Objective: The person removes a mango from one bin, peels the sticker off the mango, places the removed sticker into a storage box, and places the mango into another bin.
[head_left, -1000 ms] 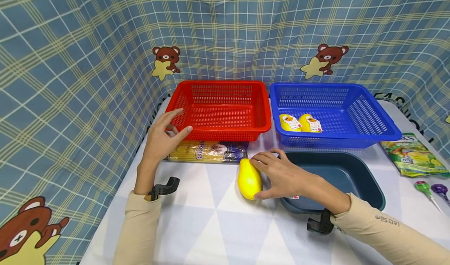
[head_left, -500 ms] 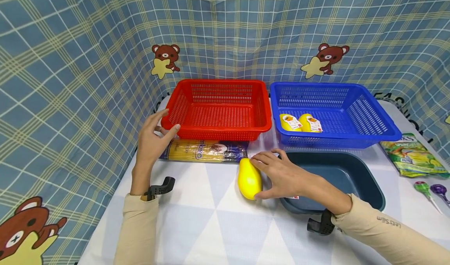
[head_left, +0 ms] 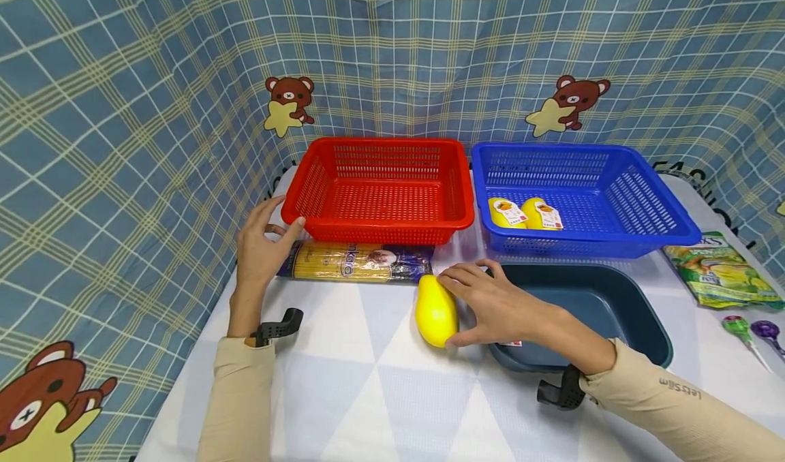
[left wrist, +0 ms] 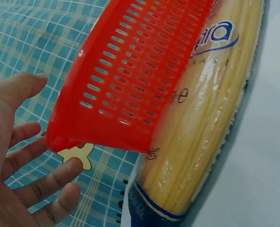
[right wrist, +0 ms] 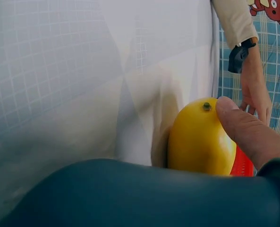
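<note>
A yellow mango (head_left: 436, 312) lies on the table, and my right hand (head_left: 499, 305) holds its right side between thumb and fingers. In the right wrist view the thumb (right wrist: 248, 130) rests on the mango (right wrist: 194, 142) near its stem end; the other fingers are hidden there. My left hand (head_left: 262, 247) is at the front left corner of the red basket (head_left: 377, 234), its thumb and fingers spread apart. The left wrist view shows these fingers (left wrist: 55, 182) beside the basket's corner, holding nothing. A pack of spaghetti (head_left: 343, 263) lies along the basket's front.
A blue basket (head_left: 589, 244) with two labelled mangoes (head_left: 499, 217) stands at the back right. In front of it is a dark teal tub (head_left: 638, 312), partly under my right forearm. A green food bag (head_left: 717, 271) and two lollipops (head_left: 738, 326) lie far right.
My left hand has moved left and slightly down, from over the red basket's front left corner to just outside it. My right hand and the mango have stayed in place.
</note>
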`<state>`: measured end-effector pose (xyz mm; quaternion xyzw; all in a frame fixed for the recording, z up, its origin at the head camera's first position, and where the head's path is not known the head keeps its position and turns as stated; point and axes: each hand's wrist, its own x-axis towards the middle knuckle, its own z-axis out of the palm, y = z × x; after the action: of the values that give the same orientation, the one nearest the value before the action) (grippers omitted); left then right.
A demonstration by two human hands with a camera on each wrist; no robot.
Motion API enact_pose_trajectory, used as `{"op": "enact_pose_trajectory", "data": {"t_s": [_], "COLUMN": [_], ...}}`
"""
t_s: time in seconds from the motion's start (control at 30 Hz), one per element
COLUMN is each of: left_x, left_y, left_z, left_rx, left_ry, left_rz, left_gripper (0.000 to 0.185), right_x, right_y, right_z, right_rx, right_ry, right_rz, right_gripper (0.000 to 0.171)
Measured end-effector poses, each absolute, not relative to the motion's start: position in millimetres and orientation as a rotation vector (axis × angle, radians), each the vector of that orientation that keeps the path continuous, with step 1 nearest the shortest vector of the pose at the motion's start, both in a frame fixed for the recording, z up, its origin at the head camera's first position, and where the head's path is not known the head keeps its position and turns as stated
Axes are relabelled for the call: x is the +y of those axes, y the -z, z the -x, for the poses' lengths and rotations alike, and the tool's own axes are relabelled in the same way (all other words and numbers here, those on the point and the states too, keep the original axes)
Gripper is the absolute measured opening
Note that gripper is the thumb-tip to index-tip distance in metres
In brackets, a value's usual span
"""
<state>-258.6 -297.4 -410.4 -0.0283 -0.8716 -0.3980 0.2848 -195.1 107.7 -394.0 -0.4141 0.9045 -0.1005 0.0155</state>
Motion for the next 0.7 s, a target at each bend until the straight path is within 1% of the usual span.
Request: {"op": "enact_pose_trajectory", "data": {"t_s": [0.2,0.53,0.7], "left_x": [-297.5,-295.7,-295.5], "left_y": [414.4,419.5,421.0], "left_z": [260.4,263.2,264.0], "left_rx": [-2.342,-2.281,-2.272], "left_ry": [1.060,1.088,1.094], "left_rz": [0.089,0.128,0.119], "left_gripper": [0.057,0.045,0.046], "right_x": [107.2,104.2,103.1], "right_y": [395.5,394.9,394.8], "right_z": [194.6,195.5,195.4], "right_rx": [2.812,2.782,2.777], "right_ry": [0.337,0.358,0.360], "right_rz": [1.298,1.211,1.211], "right_gripper": [0.101,0.105,0.107]}}
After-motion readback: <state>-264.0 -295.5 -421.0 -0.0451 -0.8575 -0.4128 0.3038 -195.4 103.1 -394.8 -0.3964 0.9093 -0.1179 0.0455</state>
